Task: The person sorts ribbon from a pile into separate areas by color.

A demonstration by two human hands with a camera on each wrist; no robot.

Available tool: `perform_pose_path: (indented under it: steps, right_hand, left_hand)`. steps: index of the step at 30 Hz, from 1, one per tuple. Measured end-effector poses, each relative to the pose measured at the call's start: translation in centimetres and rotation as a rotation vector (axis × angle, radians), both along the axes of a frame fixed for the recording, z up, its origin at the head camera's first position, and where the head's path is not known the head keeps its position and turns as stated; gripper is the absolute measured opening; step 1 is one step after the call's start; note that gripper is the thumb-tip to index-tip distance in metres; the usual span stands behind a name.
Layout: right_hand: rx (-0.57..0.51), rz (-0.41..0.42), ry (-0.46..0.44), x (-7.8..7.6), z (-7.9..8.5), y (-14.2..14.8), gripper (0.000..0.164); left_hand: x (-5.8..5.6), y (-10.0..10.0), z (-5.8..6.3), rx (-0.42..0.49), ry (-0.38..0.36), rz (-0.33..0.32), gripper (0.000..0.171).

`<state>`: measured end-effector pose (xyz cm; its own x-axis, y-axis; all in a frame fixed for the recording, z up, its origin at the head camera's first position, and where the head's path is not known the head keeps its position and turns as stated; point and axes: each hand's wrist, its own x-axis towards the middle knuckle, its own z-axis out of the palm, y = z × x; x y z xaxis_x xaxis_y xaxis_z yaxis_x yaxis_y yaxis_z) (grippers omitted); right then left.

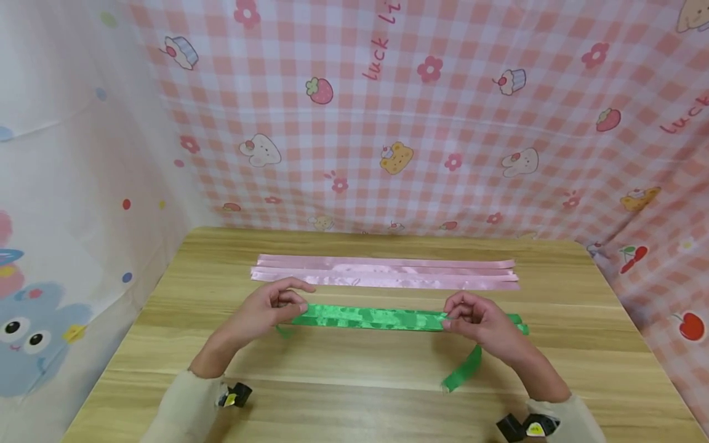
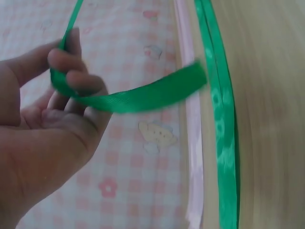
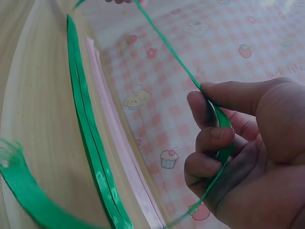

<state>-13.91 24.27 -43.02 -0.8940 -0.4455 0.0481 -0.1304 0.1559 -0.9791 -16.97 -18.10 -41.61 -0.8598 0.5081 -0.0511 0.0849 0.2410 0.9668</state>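
Note:
My left hand (image 1: 277,307) pinches one end portion of a green ribbon (image 2: 152,97), and a loose tail curves away past its curled fingers. Farther along the same ribbon, my right hand (image 1: 479,321) pinches it between thumb and fingers. Between the hands the ribbon runs straight, as the right wrist view shows. Its other tail (image 1: 464,371) hangs below the right hand and has a frayed tip. Beneath the held ribbon, green ribbon strips (image 3: 86,109) lie side by side on the table; in the head view the held ribbon and hands partly cover them.
Several pink ribbon strips (image 1: 382,275) lie flat in a row behind the green ones on the wooden table (image 1: 343,381). A pink checked cloth (image 1: 354,129) hangs at the table's back edge, and a white printed cloth (image 1: 72,184) hangs on the left.

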Motion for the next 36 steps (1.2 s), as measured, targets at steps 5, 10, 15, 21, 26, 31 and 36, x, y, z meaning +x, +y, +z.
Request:
perform_pose_path:
  steps: [5, 10, 15, 21, 26, 31, 36]
  right_hand:
    - [-0.015, 0.001, 0.007, 0.0, 0.0, 0.6, 0.01]
    - [-0.037, 0.012, 0.075, 0.1, 0.1, 1.5, 0.009]
    - [-0.051, 0.039, 0.122, 0.4, 0.4, 2.8, 0.006]
    - [-0.046, 0.033, 0.15, 0.5, 0.5, 4.1, 0.007]
    - [-0.043, 0.018, 0.15, 0.6, 0.6, 4.5, 0.006]
    - [-0.046, 0.038, 0.14, 0.7, 0.7, 4.9, 0.006]
    - [-0.012, 0.057, 0.14, 0.7, 0.7, 5.7, 0.009]
  left_hand:
    - [0.0, -1.8, 0.2, -0.027, -0.028, -0.01, 0.035]
    - [0.1, -3.3, 0.5, -0.027, 0.006, -0.042, 0.034]
    - [0.2, -4.8, 0.4, -0.028, -0.007, -0.093, 0.033]
    - [0.5, -6.1, 0.7, -0.117, 0.009, -0.018, 0.032]
    - [0.5, -7.0, 0.9, -0.038, 0.004, -0.086, 0.032]
    - [0.5, -7.5, 1.0, 0.012, -0.024, -0.106, 0.029]
    - [0.6, -8.3, 1.0, 0.007, -0.018, -0.031, 0.027]
